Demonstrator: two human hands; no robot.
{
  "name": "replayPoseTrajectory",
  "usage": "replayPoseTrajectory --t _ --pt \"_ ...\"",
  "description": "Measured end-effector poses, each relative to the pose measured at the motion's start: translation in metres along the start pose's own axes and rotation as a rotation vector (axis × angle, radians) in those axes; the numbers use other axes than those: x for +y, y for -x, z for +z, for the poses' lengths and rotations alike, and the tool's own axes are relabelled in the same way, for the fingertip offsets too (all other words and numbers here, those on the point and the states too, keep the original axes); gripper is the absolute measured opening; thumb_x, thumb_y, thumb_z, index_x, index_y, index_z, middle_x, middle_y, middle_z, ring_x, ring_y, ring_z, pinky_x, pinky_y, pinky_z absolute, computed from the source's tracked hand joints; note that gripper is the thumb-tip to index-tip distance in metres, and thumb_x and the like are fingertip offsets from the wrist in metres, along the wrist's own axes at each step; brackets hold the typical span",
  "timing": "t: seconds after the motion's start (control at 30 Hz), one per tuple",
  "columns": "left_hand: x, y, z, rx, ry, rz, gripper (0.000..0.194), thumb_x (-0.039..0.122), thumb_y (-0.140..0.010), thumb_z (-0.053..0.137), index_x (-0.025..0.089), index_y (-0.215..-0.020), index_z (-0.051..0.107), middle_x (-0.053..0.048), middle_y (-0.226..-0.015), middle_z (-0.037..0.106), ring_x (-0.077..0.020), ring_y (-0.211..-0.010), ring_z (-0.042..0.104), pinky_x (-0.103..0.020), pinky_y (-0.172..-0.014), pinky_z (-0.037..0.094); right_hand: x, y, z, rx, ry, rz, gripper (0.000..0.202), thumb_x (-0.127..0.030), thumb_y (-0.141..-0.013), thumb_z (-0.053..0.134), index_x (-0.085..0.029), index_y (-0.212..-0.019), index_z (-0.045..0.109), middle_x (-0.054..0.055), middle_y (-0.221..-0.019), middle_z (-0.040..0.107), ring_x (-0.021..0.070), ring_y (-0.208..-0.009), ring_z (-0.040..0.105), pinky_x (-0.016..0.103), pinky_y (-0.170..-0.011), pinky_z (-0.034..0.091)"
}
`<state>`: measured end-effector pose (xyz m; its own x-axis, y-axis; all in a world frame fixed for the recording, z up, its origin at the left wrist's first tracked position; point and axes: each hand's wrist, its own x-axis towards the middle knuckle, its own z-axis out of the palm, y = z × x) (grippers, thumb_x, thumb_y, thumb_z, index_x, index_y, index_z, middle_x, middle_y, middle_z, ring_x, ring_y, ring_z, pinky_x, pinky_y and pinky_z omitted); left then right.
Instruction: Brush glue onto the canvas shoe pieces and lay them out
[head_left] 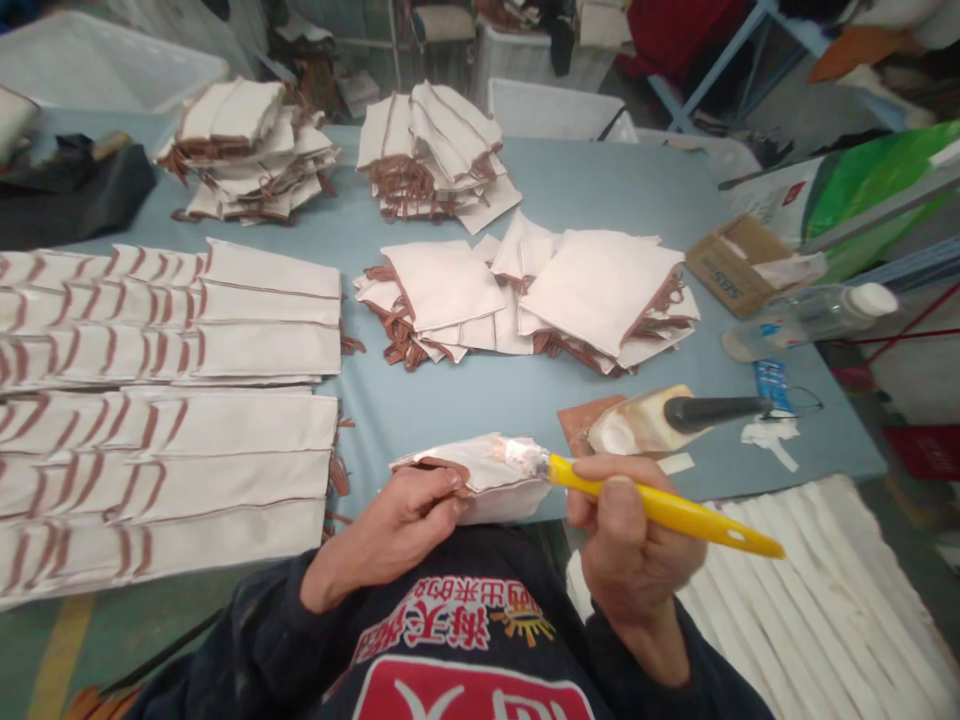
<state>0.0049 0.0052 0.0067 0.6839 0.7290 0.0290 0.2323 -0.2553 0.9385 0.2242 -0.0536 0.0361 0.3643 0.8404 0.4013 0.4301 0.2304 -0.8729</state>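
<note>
My left hand (397, 525) pinches the brown-edged side of a white fabric piece (480, 480) at the table's front edge. My right hand (637, 540) is closed round the yellow handle of a brush (667, 508). The brush's whitish bristles touch the top of the fabric piece near its right end. Just beyond my right hand, a container (637, 425) with a black handle or nozzle lies beside a brown patch (589, 420).
Overlapping white pieces (262, 350) cover the table's left side. Piles of white pieces (450, 285) stand in the middle and at the back. A clear bottle (817, 315) and a cardboard box (731, 265) are at the right. White strips (810, 590) lie at lower right.
</note>
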Motion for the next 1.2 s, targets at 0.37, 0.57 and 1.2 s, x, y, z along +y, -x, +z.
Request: replayPoseTrajectory --t 0.37,0.57,1.2 --pt "-0.01 0.001 0.014 0.307 -0.273 0.457 0.028 -0.005 -0.094 0.049 0.023 -0.09 0.05 0.002 -0.073 0.06 -0.015 -0.071 0.06 -0.027 -0.067 0.051 -0.024 0.011 -0.008 -0.017 0.178 -0.084 0.017 -0.028 -0.106 0.058 -0.023 -0.099 0.073 -0.008 -0.059 0.057 0.0108 -0.043 0.055 0.025 -0.046 0.05" --pt "-0.012 0.002 0.015 0.331 -0.308 0.461 0.029 -0.005 -0.092 0.051 0.023 -0.088 0.049 0.001 -0.071 0.06 -0.0164 -0.072 0.063 -0.027 -0.067 0.054 -0.032 0.025 -0.005 -0.165 0.123 -0.035 0.018 -0.027 -0.107 0.054 -0.025 -0.097 0.069 -0.01 -0.054 0.05 0.0112 -0.037 0.048 0.024 -0.039 0.042" --pt "-0.017 -0.007 0.018 0.406 -0.25 0.475 0.031 -0.006 -0.09 0.053 0.024 -0.084 0.049 0.004 -0.067 0.057 -0.014 -0.065 0.06 -0.025 -0.064 0.051 -0.023 0.024 0.0 -0.017 0.03 0.024 0.02 -0.024 -0.106 0.053 -0.024 -0.095 0.069 -0.01 -0.053 0.049 0.0096 -0.036 0.042 0.023 -0.039 0.041"
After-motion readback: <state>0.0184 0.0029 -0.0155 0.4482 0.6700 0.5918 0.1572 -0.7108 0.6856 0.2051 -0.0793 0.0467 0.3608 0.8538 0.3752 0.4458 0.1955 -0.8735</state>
